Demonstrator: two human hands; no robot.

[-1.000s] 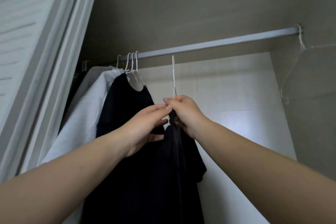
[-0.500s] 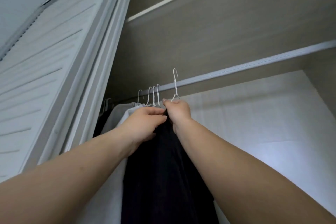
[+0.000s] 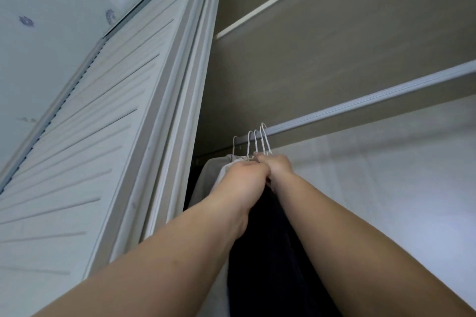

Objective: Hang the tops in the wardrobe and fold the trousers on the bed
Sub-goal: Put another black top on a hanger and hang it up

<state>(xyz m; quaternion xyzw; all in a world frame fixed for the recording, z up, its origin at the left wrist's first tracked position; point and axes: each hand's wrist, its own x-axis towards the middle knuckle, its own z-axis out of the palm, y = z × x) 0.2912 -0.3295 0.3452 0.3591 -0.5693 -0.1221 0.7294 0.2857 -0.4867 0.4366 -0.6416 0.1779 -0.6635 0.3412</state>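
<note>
Head view, both hands (image 3: 260, 171) gripping black top (image 3: 268, 252), hanger (image 3: 265, 137) at rail (image 3: 360, 104)

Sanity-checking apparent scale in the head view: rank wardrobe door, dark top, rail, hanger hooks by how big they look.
1. wardrobe door, fills the left side
2. dark top
3. rail, long but thin
4. hanger hooks
The dark top hangs nearer the camera and is partly hidden by arms, so ranks 2 and 3 are unsure.

Two bare forearms with no sleeves, the left hand (image 3: 243, 175) and right hand (image 3: 279, 166) without rings or wristwear.
</note>
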